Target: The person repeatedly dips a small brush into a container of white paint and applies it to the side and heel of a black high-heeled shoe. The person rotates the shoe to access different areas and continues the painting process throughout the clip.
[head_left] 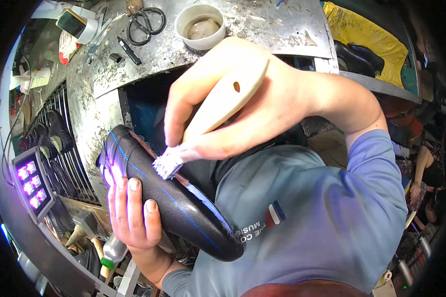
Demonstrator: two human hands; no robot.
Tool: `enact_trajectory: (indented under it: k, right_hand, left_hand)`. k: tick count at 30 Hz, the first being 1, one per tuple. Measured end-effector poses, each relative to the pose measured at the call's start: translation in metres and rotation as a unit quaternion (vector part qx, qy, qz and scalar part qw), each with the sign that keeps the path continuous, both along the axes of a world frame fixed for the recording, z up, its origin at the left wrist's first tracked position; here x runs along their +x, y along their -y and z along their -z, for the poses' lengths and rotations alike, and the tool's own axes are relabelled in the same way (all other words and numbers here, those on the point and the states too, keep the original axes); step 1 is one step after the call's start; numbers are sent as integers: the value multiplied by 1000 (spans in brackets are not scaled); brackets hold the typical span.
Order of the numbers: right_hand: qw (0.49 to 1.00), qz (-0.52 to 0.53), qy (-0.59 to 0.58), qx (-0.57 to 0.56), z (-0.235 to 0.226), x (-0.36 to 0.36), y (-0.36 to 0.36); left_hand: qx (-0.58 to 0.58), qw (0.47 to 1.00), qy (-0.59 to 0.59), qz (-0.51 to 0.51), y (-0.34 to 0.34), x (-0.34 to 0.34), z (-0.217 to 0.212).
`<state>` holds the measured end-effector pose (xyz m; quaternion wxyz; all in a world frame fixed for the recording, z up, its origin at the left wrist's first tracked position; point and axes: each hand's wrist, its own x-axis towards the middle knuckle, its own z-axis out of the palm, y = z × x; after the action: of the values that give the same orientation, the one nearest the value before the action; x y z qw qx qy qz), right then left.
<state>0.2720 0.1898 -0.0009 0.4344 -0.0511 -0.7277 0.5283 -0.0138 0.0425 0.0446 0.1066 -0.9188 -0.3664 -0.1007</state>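
Note:
My left hand (136,215) is closed around the near side of a black leather shoe (188,213), its fingers lying across the upper. The shoe is tilted, with thin blue lines drawn along it. A pale, wet-looking strip runs along its bottom edge. Above it, my right hand (262,114) grips a brush (228,101) by its light wooden handle, which has a small hole. White-coated bristles press against the shoe's bottom edge near the middle. Beyond my right hand, a white bowl (203,43) with cloudy liquid stands on the worn metal bench (277,29).
Black-handled scissors (146,27) and a black marker (129,50) lie on the bench. A lamp panel (33,185) glows purple at left, beside several black shoes (59,131) on a rack. Yellow cloth (371,39) and another black shoe (357,57) are at far right.

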Motion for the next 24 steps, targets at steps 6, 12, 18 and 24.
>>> enact_trajectory:
  k: [6,12,18,24]
  right_hand:
    - [999,11,40,-15,-11,-14,2]
    - [995,-38,56,-77,-16,-14,2]
    - [994,-46,66,-79,-22,-11,4]
    - [998,-28,44,-38,-22,-8,8]
  left_hand:
    - [6,1000,-23,6,2,4,-7]
    - [-3,1000,-30,-10,0,3,-6]
    - [3,999,-24,-38,-4,2,-1]
    - [16,997,-31,-67,-10,2,6]
